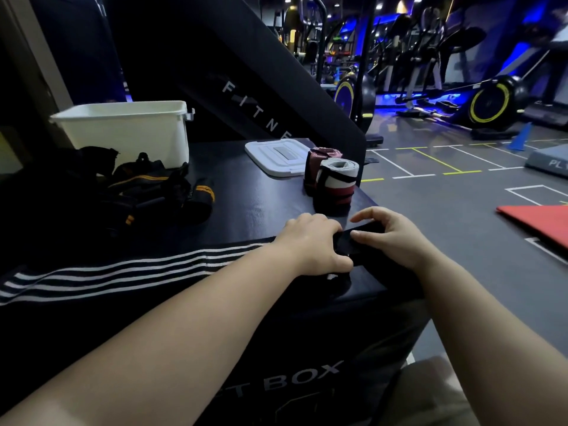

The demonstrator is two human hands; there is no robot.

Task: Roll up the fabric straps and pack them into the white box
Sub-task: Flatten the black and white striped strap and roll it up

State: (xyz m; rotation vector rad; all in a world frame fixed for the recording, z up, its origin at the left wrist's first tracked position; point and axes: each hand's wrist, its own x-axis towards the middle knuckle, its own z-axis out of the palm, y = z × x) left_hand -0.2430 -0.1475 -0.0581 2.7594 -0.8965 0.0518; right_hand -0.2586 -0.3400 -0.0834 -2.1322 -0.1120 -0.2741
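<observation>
A long black strap with white stripes (123,272) lies across the front of the black padded box (252,204), running left from my hands. My left hand (310,244) grips its dark right end, fingers curled over it. My right hand (390,238) pinches the same end from the right, near the box's corner. Two rolled straps stand just beyond my hands: a white and red roll (336,182) and a pink roll (319,161) behind it. The white box (129,130) stands open at the back left.
The white lid (273,155) lies flat behind the rolls. A heap of black straps with yellow stripes (147,189) sits in front of the white box. Gym floor, a red mat (541,222) and exercise machines lie to the right.
</observation>
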